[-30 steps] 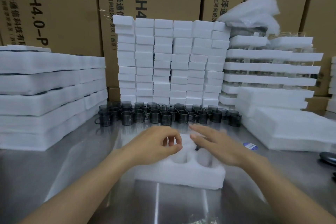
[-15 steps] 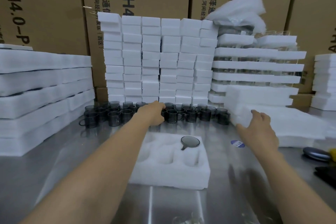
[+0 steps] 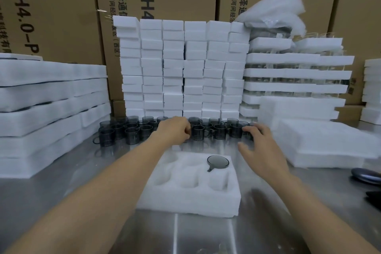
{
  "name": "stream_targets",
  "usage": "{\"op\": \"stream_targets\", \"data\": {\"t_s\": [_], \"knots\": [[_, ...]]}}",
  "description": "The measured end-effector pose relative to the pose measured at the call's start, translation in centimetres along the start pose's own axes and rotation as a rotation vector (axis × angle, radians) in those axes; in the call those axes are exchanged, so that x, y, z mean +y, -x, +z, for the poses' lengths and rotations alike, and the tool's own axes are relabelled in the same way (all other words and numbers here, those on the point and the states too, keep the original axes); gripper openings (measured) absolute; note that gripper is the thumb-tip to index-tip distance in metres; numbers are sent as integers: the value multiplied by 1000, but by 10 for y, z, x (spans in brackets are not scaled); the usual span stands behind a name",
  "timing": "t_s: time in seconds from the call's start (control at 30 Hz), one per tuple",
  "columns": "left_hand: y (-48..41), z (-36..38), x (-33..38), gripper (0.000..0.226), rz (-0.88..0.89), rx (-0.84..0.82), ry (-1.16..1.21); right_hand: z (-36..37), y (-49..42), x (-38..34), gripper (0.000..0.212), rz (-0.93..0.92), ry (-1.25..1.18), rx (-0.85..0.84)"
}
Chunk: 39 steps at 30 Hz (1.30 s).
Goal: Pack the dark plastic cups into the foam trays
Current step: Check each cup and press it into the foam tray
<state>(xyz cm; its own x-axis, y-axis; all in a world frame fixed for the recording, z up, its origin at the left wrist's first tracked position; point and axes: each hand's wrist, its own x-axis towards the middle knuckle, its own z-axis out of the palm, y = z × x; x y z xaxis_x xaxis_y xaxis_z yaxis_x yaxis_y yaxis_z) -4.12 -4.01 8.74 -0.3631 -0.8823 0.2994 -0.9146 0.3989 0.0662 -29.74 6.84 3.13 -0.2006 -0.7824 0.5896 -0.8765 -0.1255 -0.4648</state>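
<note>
Head view, foam tray [image 3: 185,198], one dark cup [image 3: 218,161] inside (back right corner)

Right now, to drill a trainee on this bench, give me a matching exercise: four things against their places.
Things:
1 left hand
2 right hand
3 packed cup
4 cardboard boxes

Places:
a behind the foam stacks
b far right pocket of the foam tray
c middle of the cup row
d right end of the cup row

Pairs: 1-c, 2-d, 3-b, 4-a.
</note>
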Motion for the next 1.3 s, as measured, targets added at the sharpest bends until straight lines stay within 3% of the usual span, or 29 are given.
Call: {"op": "stream_targets", "data": {"t_s": [0.17, 0.27, 0.4, 0.53, 0.7, 0.9, 1.2, 1.3], "knots": [[56, -26, 23, 4, 284, 243, 145, 4, 8, -25, 70, -208, -188, -66], [95, -16, 22, 13, 442, 425, 226, 4, 15, -39, 80, -283, -268, -152], [115, -1, 19, 19, 490, 528, 317, 9, 19, -49, 64, -375, -273, -131], [116, 6, 17, 17, 569, 583, 282, 10, 19, -49, 63, -418, -308, -110], [115, 6, 19, 28, 559, 621, 383, 7, 20, -54, 61, -478, -352, 77], [118, 3, 25, 72, 435, 638, 669, 11, 23, -60, 61, -501, -406, 195], [114, 1, 22, 58, 413, 678, 685, 12, 23, -65, 60, -478, -422, 205], [117, -1, 29, 59, 301, 541, 961, 7, 22, -66, 47, -450, -418, 203]]}}
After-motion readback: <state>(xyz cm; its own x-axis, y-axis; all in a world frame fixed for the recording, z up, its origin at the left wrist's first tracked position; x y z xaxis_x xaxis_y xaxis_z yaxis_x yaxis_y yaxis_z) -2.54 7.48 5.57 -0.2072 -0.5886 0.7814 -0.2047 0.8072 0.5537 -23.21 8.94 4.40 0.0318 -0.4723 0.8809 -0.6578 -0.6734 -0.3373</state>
